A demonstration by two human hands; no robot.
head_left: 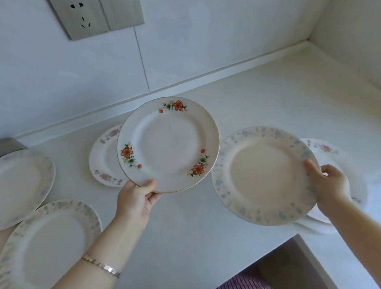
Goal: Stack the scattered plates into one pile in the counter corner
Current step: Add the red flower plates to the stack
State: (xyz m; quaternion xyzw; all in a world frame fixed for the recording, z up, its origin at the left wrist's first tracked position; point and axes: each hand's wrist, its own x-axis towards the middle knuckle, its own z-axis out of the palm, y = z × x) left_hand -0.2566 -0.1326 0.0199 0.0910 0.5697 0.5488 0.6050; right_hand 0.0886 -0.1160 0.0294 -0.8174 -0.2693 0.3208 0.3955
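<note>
no readable text, labels, brands or numbers on anything in view

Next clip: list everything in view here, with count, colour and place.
counter: 1, white, corner at upper right.
orange-flower plate: 1, white with orange flowers, held up at centre.
blue-leaf plate: 1, white with blue rim pattern, held up at right.
pink-flower plate: 1, white with pink flowers, on the counter behind the orange-flower plate.
right-side plates: count unclear, white, pink flowers, on the counter beneath the blue-leaf plate.
far-left plate and near-left plate: 2, white, pale blue pattern, on the counter at left.
socket panel: 1, grey, wall, upper left.
bracelet: 1, metallic, left wrist.
left hand: 1, grips the orange-flower plate's near rim.
right hand: 1, grips the blue-leaf plate's right rim.
</note>
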